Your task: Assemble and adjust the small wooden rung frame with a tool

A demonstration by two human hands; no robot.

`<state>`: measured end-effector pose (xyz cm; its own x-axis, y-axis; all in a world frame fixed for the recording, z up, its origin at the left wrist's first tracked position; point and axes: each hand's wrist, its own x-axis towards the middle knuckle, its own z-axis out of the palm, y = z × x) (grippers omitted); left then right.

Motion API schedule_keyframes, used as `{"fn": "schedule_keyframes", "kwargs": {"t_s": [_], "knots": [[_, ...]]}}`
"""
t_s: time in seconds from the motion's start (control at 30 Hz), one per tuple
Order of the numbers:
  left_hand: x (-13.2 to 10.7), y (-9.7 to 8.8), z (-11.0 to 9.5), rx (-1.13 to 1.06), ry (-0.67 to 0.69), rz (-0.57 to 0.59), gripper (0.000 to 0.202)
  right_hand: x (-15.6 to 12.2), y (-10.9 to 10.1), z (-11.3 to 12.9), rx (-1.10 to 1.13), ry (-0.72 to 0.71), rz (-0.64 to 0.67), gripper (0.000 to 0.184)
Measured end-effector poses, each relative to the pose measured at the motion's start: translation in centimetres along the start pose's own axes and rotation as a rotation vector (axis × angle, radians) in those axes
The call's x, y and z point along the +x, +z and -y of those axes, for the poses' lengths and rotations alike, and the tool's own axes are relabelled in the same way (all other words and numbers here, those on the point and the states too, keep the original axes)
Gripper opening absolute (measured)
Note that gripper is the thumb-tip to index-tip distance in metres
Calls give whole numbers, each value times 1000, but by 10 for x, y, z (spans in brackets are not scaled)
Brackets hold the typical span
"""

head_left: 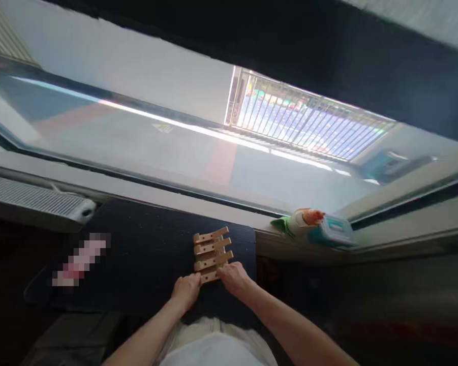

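Several light wooden blocks (pixel 212 247) lie stacked in a row on a dark table (pixel 145 249), each with a peg end pointing right. My left hand (pixel 185 291) is curled at the near left end of the closest block. My right hand (pixel 232 278) is curled at its near right end. Both hands pinch that nearest wooden block (pixel 209 276) between them.
A window sill (pixel 366 244) runs behind the table, with a green and teal packet and a small bottle (pixel 313 227) on it. A white radiator grille (pixel 34 201) sits at the left. A blurred pink item (pixel 82 259) lies on the table's left part.
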<state>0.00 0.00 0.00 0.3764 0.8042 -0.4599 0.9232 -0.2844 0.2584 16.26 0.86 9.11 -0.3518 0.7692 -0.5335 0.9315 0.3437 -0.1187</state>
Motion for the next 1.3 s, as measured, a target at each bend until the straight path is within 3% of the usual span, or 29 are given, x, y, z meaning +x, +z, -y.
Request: {"fn": "schedule_keyframes", "kwargs": {"t_s": [0.27,0.4,0.53,0.73,1.03,1.3], "knots": [[-7,-11,-7,-23,-22,63,28,-2,19,-13,64,94,-66,25],[-9,-19,-9,-4,-35,92,27,-3,17,-10,26,138,-18,25],[-7,-19,-7,0,-35,79,28,1,6,-4,-28,104,-9,21],[-5,-12,-6,-22,-37,42,29,2,-2,-1,-26,-74,-29,26],[-8,-16,-10,-5,-25,57,29,1,17,-4,51,106,-52,26],[-7,-17,-6,-28,-38,68,29,1,12,-5,-6,39,-113,21]]}}
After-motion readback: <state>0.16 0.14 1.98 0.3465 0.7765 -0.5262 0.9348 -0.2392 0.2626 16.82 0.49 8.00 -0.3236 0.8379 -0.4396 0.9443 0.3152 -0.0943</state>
